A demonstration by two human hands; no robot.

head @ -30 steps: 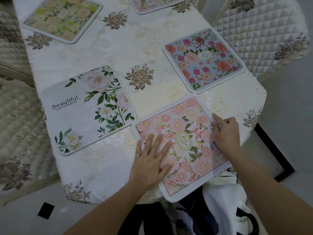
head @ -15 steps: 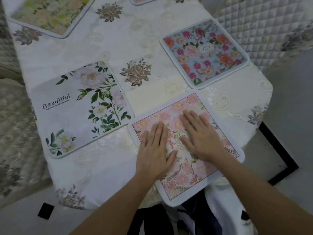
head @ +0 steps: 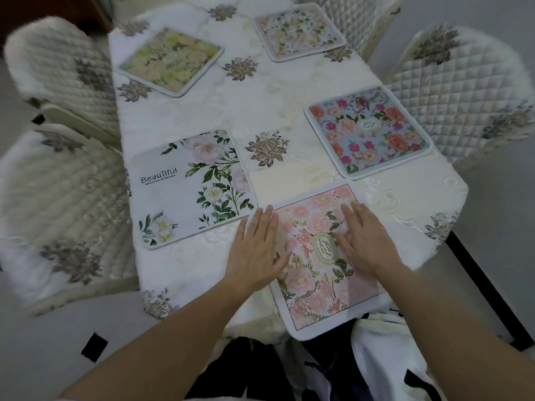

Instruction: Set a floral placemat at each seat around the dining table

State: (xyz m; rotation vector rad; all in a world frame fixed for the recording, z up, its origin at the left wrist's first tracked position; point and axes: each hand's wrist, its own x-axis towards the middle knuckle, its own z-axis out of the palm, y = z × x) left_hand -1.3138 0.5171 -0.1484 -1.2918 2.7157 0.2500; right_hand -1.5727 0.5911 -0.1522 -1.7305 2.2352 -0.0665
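Palms flat, fingers spread, left hand (head: 257, 250) and right hand (head: 366, 238) pressing pink placemat (head: 321, 273) at surface (head: 278, 111) near edge, right of Beautiful mat (head: 191, 186); gripping nothing; probably thin, floppy, light; best pinched by corners.

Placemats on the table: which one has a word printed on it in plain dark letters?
The white placemat with green leaves, left of the hands, reads "Beautiful". The other four are covered all over in flowers.
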